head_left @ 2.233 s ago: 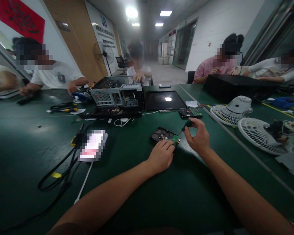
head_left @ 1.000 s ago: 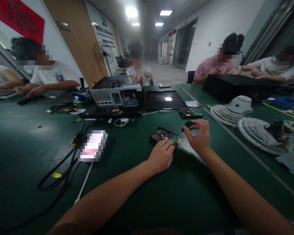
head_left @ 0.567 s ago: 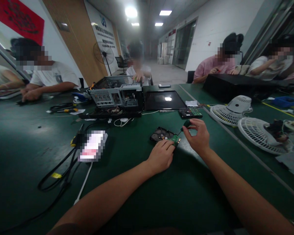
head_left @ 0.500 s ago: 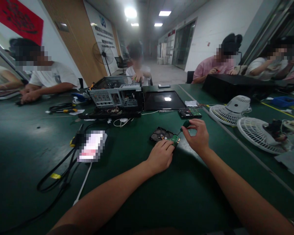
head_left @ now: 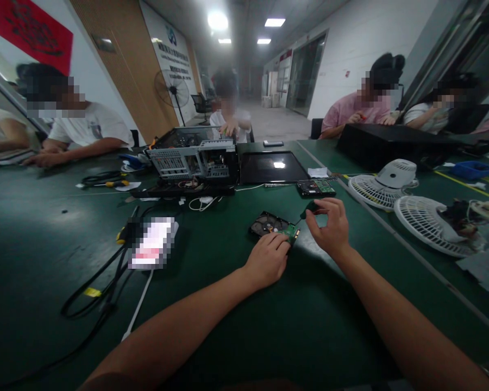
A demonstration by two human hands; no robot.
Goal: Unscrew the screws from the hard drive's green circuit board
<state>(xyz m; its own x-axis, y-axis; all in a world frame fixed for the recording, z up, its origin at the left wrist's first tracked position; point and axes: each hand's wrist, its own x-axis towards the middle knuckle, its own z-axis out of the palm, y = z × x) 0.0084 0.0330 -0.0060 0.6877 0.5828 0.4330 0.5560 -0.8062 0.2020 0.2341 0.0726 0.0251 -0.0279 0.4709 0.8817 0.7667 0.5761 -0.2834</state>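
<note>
On the green table a hard drive (head_left: 264, 222) lies with its green circuit board showing at the right end. My left hand (head_left: 269, 259) grips its near edge, fingers bent over the board; the hand covers part of the drive. In my right hand (head_left: 330, 224), between thumb and fingers, is a screwdriver (head_left: 308, 210) with a dark green handle. Its thin shaft slants down left to the board's far right corner; the exact contact of the tip is too small to make out. A second hard drive (head_left: 315, 188) lies farther back.
An opened computer case (head_left: 193, 160) and a dark flat panel (head_left: 273, 167) stand behind. At left are a lit phone (head_left: 152, 243) and black cables (head_left: 93, 309). White fan parts (head_left: 424, 222) lie at right, near a black box (head_left: 391, 144). Several people sit around the table.
My right hand and the screwdriver have shifted very slightly right. My left hand stays on the hard drive. The person at far right has lowered and moved their arms.
</note>
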